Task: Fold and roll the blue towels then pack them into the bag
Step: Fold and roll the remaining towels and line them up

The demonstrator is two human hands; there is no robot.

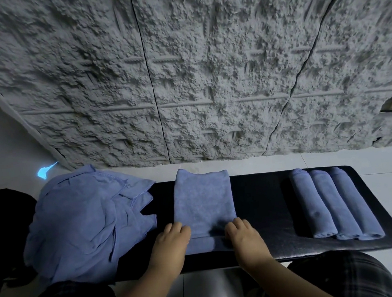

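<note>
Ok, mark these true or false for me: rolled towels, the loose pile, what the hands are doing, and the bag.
1. Three rolled towels lie side by side at the right of the bench. True.
2. The unfolded pile is on the right. False: it is on the left.
3. Both the left hand and right hand are on the folded towel at its near end. True.
4. A rolled towel sits inside the bag. False: no bag is clearly visible.

Bare forearms, no sleeves reaching the left hand [169, 240] or right hand [242, 234]; dark plaid trousers [346, 277] over both knees; no rings or watch showing.
</note>
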